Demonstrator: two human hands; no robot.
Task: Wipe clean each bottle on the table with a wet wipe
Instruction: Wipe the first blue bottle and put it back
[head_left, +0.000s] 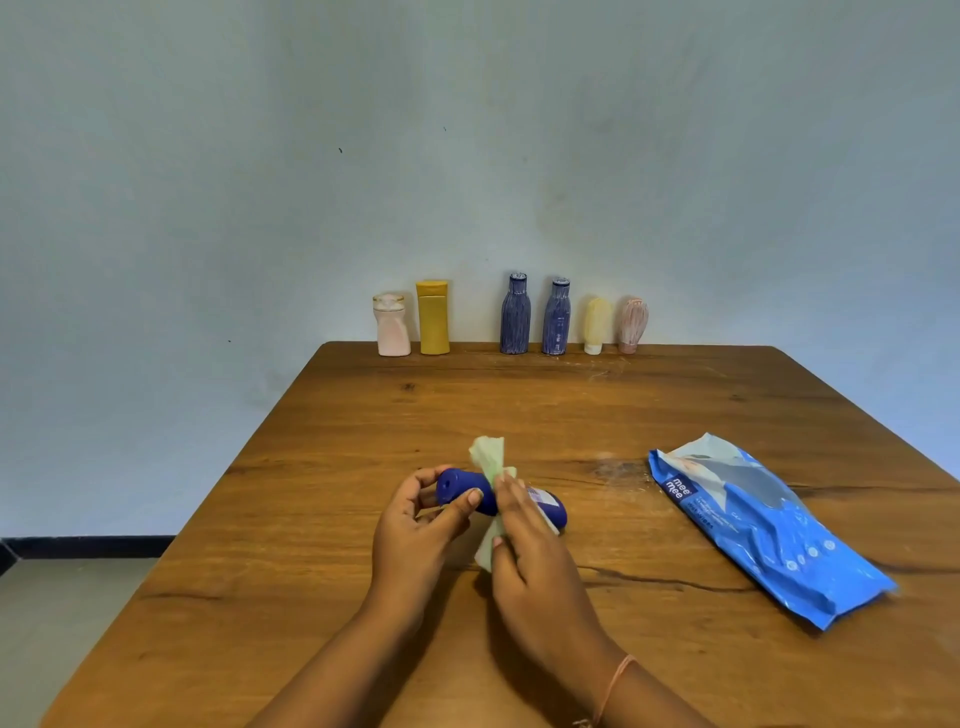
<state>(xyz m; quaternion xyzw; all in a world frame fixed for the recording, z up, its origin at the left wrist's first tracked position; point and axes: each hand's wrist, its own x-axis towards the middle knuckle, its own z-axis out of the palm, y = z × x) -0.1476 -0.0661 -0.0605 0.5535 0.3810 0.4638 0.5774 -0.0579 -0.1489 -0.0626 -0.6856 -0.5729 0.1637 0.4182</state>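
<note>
A dark blue bottle (467, 491) lies on its side just above the wooden table (519, 405), cap end to the left. My left hand (421, 525) grips its cap end between thumb and fingers. My right hand (530, 540) holds a pale green wet wipe (487, 457) wrapped around the bottle's middle. The bottle's base pokes out to the right of my right hand.
Several bottles stand in a row at the table's far edge against the wall: a pink one (392, 325), a yellow one (433, 318), two blue ones (515, 314) (557, 317), a cream one (596, 326) and a pinkish one (631, 326). A blue wipes pack (763, 525) lies on the right.
</note>
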